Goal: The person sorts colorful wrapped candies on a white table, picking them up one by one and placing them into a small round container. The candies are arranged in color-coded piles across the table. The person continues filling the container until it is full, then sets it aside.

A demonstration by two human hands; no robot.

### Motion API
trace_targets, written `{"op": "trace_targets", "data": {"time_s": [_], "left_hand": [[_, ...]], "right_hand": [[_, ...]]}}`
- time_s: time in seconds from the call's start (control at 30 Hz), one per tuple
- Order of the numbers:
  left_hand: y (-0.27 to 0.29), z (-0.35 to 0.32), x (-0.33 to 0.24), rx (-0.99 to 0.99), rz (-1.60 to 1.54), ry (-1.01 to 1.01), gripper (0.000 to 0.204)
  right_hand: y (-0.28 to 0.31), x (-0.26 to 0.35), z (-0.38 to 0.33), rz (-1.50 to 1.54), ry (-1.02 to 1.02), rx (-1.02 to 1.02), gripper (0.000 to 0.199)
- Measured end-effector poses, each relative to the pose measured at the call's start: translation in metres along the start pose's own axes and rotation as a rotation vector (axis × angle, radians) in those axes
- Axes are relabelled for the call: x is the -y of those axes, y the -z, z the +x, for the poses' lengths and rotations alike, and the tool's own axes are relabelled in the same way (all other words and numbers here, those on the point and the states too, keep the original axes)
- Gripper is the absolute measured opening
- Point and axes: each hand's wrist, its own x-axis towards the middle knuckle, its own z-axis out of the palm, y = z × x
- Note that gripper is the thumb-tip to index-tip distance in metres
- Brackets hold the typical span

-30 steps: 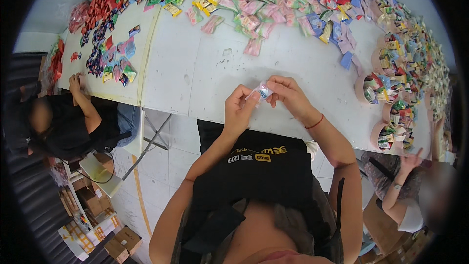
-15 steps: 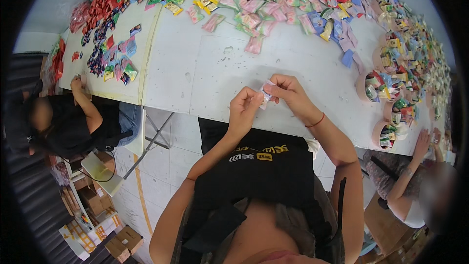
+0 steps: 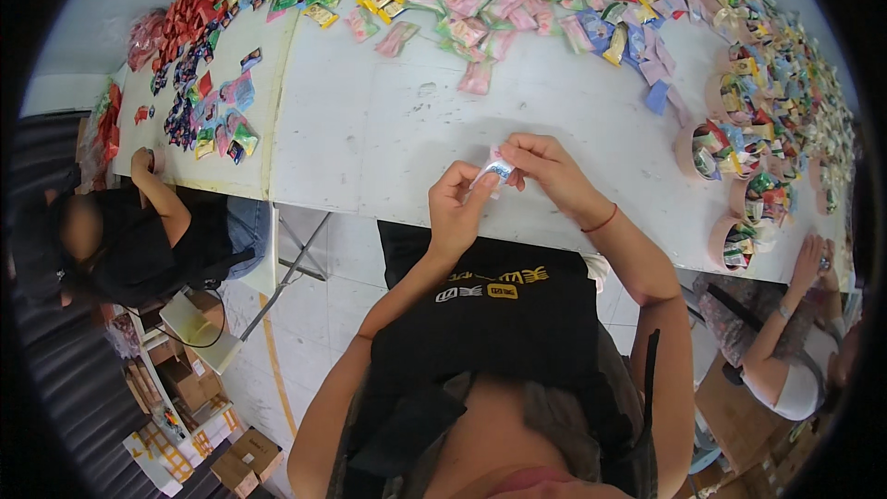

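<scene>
Silvery-white, a small sachet (image 3: 496, 169) is pinched between the left hand (image 3: 455, 206) and right hand (image 3: 547, 169), fingertips pressed on its opposite edges just above the white table's (image 3: 388, 139) near edge. Beyond the grip lie heaped colourful packets (image 3: 480, 0). The step looks like handling one sachet; next needs steady, even fingertip pressure.

Hands and neighbour's arm shifted a little

Over the last second the left hand (image 3: 457, 203) and right hand (image 3: 545, 166) drew slightly nearer the table edge (image 3: 388, 208), the small pale packet (image 3: 496, 169) pinched between them turning a little. The person at right lifted a hand (image 3: 811, 259) from low beside the body up to the table edge by the paper cups (image 3: 739, 240).
</scene>
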Motion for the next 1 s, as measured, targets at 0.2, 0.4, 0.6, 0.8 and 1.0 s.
{"op": "trace_targets", "data": {"time_s": [0.2, 0.4, 0.6, 0.8, 1.0], "left_hand": [[0.002, -0.002, 0.0, -0.006, -0.019, -0.019, 0.014], [0.005, -0.003, 0.001, 0.017, 0.024, 0.021, 0.016], [0.005, -0.001, -0.002, 0.078, -0.115, 0.059, 0.019], [0.005, 0.002, 0.0, 0.124, -0.004, 0.048, 0.014], [0.006, 0.0, 0.004, 0.098, -0.021, 0.055, 0.012]], "right_hand": [[-0.001, -0.001, 0.0, 0.13, -0.02, -0.016, 0.027], [-0.003, -0.001, -0.001, -0.065, 0.066, 0.037, 0.022], [0.004, -0.003, 0.002, 0.045, 0.073, -0.032, 0.015], [-0.002, 0.001, -0.002, -0.024, 0.113, 0.008, 0.018], [0.002, -0.002, 0.0, -0.036, 0.057, 0.05, 0.017]]}}
